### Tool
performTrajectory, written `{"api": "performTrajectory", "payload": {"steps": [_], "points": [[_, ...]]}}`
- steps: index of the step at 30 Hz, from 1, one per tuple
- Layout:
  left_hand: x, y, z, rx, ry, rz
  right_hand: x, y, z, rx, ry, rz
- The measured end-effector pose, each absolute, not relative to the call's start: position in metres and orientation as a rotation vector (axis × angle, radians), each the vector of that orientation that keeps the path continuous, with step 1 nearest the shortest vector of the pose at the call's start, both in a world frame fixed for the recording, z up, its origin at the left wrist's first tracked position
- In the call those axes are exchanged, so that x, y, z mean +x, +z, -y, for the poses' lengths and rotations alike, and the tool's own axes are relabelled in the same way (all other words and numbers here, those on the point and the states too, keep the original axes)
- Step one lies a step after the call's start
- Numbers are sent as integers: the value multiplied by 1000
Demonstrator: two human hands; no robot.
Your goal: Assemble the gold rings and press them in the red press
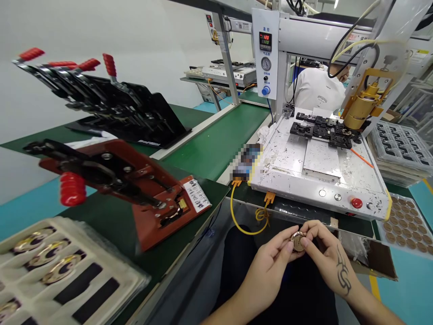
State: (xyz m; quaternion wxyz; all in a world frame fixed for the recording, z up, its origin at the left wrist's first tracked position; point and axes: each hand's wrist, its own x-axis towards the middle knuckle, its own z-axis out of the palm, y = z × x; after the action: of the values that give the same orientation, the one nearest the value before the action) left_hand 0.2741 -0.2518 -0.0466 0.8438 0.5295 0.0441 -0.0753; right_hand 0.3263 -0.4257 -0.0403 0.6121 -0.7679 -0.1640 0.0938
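Both grips are pinched tight: the left-hand grip (270,267) and the right-hand grip (322,250) bring thumbs and fingertips together on opposite edges of one small round watch case (298,242), as it appears to be. The person holds it above a dark-clothed lap (301,293), just in front of the near edge of the machine, with a gold-coloured rim and a brownish flat face turned up; the marks on that face are too small for me to read from here.

From the head view, to the left, a red-brown clamp fixture (149,225) with a red handle (72,189) stands on the green table (165,258), well apart from the hands. Nearer the person, a moulded tray (22,285) carries several gold pieces (64,266). Ahead is a white-bed machine (287,183) with black fixtures (321,128) and a gold cylinder (357,110); its control panel (265,56) shows 120. At the far right lies a sheet of brown discs (404,223).

As for progress, I'd judge this one case is mid-handling: it is out of tray and fixture, and not yet set down. More gold pieces sit in the tray, but which are finished and which remain, I can't tell.
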Motion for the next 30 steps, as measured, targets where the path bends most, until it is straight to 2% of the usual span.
{"api": "performTrajectory", "payload": {"steps": [8, 15, 22, 26, 30], "points": [[271, -57, 251, 1400, -62, -53, 325, -49, 423, -1974, -26, 511], [281, -50, 230, 1526, -59, 65, 339, -50, 420, -1958, -15, 808], [287, -32, 222, 1427, -50, -77, 345, -44, 399, -1546, 401, 289], [283, -27, 220, 1488, -40, -100, 344, -47, 395, -1478, 469, 349], [281, -21, 212, 1583, -3, -90, 354, -42, 401, -1655, 369, 699]]}}
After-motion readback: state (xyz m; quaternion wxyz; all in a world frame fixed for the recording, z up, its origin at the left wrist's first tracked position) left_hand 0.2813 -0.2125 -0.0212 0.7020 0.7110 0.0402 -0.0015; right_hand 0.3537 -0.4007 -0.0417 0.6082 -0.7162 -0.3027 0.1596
